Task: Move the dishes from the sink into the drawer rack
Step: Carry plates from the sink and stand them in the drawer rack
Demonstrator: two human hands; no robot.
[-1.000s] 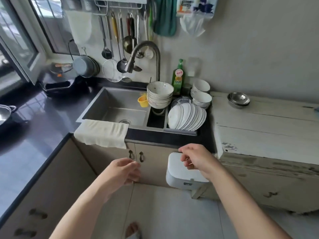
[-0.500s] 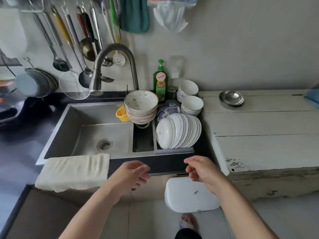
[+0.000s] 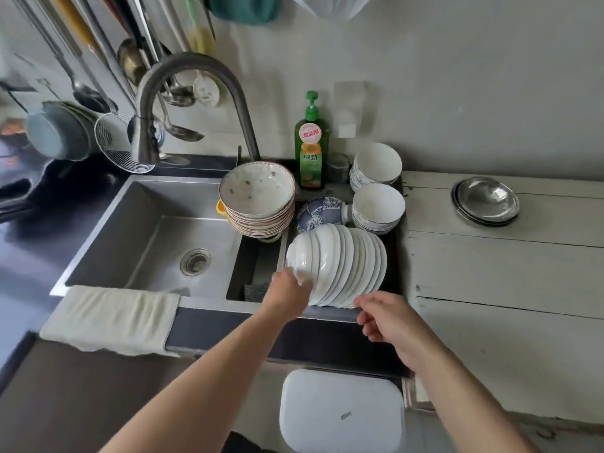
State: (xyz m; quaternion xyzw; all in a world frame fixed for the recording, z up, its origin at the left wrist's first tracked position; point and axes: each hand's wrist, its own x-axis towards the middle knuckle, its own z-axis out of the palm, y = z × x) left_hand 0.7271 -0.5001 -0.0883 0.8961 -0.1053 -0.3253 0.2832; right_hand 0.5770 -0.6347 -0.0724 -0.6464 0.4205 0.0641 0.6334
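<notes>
With the left hand (image 3: 289,289) touching the front of the row of white plates (image 3: 340,264) standing on edge at the sink's (image 3: 147,230) right side, grip hidden, and the right hand (image 3: 389,318) loosely open beside them, a careless one-sided lift could topple the row.

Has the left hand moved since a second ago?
Yes. The left hand went forward from below the counter edge, past the sink rim, onto the front plate.
</notes>
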